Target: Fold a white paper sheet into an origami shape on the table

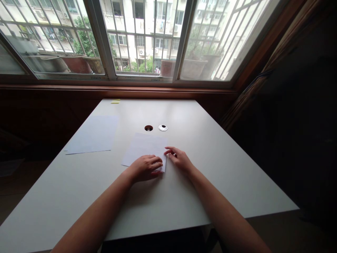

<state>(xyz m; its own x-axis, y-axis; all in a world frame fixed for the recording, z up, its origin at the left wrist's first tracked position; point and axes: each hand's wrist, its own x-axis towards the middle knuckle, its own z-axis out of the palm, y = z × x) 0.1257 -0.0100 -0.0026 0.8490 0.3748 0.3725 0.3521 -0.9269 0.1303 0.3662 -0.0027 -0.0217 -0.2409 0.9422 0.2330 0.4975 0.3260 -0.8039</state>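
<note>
Head view: left hand [145, 167] over paper [147, 144], right hand [181, 159] at its edge; each hand's grip unclear.

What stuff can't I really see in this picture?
All in the head view:
Part of the middle paper: covered by the left hand.
Whether the right hand grips it: too small.
Inside the round hole: too dark and small.
The table's near left corner: cut off by the picture's edge.

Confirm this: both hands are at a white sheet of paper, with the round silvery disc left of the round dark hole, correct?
No: the head view shows the round silvery disc right of the round dark hole. The left hand and right hand are at the white sheet of paper.
</note>
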